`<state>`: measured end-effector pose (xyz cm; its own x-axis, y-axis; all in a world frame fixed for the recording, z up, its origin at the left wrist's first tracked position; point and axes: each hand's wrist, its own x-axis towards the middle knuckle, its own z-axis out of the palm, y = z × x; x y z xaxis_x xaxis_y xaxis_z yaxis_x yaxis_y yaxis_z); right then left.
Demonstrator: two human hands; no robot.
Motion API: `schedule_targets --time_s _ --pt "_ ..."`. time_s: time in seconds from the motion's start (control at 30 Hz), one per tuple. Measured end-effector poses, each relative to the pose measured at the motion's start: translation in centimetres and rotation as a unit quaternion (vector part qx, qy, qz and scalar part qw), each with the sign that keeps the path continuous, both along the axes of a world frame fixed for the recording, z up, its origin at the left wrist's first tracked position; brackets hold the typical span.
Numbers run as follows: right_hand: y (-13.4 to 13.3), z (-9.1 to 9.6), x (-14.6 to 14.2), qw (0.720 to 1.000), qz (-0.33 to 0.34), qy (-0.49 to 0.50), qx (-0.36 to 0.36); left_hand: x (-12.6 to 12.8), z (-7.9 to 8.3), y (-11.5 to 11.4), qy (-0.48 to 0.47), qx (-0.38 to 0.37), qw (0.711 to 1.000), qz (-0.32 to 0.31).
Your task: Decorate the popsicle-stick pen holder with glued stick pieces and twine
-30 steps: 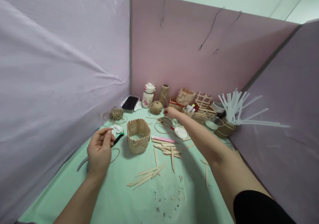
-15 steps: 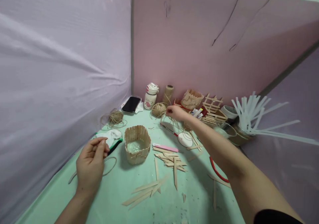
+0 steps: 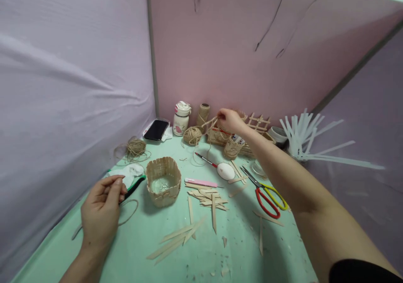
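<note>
My right hand is stretched to the back of the table and pinches a bundle of jute twine strands, lifted above the twine ball and beside the twine spool. A strand hangs down from it toward the table. My left hand hovers near the front left with its fingers pinched together; I cannot make out what they hold. A loop of cord lies just under it. A small basket of wooden sticks stands between my hands.
Loose wooden sticks litter the green table. Red and yellow scissors, a pink knife, a phone, a small bottle, another twine tangle, stick crafts and white strips lie around. Fabric walls close three sides.
My right hand has risen from the table with the twine strands, uncovering the scissors. My left hand has drifted toward me and left. The view has tilted downward.
</note>
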<state>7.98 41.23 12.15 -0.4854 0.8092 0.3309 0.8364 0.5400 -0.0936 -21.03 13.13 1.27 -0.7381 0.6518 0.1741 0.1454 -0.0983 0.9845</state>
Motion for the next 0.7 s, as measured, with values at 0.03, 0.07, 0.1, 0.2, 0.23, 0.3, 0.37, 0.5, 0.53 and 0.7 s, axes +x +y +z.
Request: schedule_targets --time_s 0.03,0.07,0.1,0.2,0.23,0.3,0.37,0.5,0.53,0.7 --pt "-0.2 -0.6 0.1 0.999 0.009 -0.028 -0.018 0.0 0.0 0.0 0.002 -0.003 1.0 -0.002" --pt "-0.3 -1.3 0.1 0.998 0.02 -0.05 -0.037 0.0 0.0 0.0 0.003 -0.003 1.0 -0.004" --pt "-0.5 -1.9 -0.1 0.995 0.031 -0.075 -0.053 0.0 0.0 0.0 0.005 -0.001 1.0 -0.005" --pt "-0.6 -3.3 -1.1 0.988 0.059 -0.125 -0.073 -0.1 0.0 0.0 0.01 0.006 1.0 -0.009" --pt "-0.6 -3.6 -1.7 0.987 0.065 -0.131 -0.068 -0.1 0.0 0.0 0.011 0.009 1.0 -0.01" --pt "-0.5 -4.0 -3.1 0.987 0.07 -0.132 -0.052 -0.2 -0.1 0.0 0.01 0.01 1.0 -0.009" --pt "-0.2 -4.3 -4.8 0.988 0.073 -0.128 -0.032 -0.3 -0.1 0.0 0.008 0.013 1.0 -0.002" --pt "0.9 -5.4 -8.0 0.987 0.094 -0.133 -0.012 -0.4 -0.1 -0.1 0.01 0.028 1.0 0.002" --pt "1.2 -5.8 -8.7 0.985 0.1 -0.139 -0.013 -0.4 -0.1 -0.1 0.011 0.031 0.999 0.001" --pt "1.8 -7.6 -11.4 0.979 0.112 -0.17 -0.024 -0.3 0.1 -0.2 0.01 0.038 0.999 0.001"
